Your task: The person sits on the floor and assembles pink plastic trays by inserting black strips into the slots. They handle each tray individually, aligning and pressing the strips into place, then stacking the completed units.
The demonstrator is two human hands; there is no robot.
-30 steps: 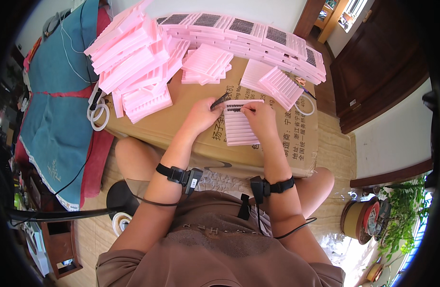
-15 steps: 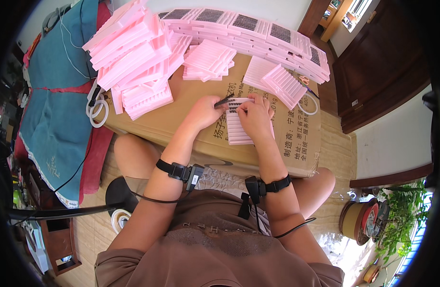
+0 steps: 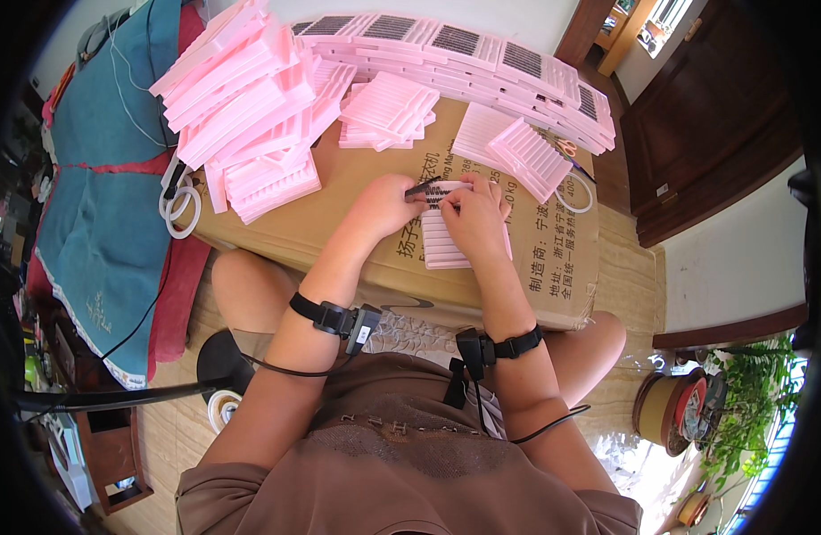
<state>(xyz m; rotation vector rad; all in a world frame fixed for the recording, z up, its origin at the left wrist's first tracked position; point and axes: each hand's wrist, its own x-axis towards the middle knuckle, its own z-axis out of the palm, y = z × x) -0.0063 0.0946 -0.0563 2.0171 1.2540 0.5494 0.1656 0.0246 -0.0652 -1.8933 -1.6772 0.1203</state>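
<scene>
Both hands are working on a pink ribbed tray (image 3: 446,239) lying flat on the cardboard box (image 3: 339,223), near the middle of the box's front edge. Left hand (image 3: 385,203) is pinching a dark thin tool (image 3: 423,188), fingers clamped together on it, tip pointing right over the tray's far end. Right hand (image 3: 474,217) is resting on the tray's right side, fingers curled down and pressing on it; can't tell if anything is pinched under the fingertips. The two hands are almost touching above the tray.

Big messy stack of pink trays (image 3: 241,107) is sitting at the box's far left corner, some tilting over the edge. Smaller pile of pink trays (image 3: 388,111) is lying at the far edge, middle. Two more trays (image 3: 517,147) are lying toward the right edge, one tilted on the other. Row of trays with dark strips (image 3: 482,53) is running along behind the box. White tape rolls (image 3: 180,201) are hanging just off the left edge. Both wrists are wearing black straps with cables.
</scene>
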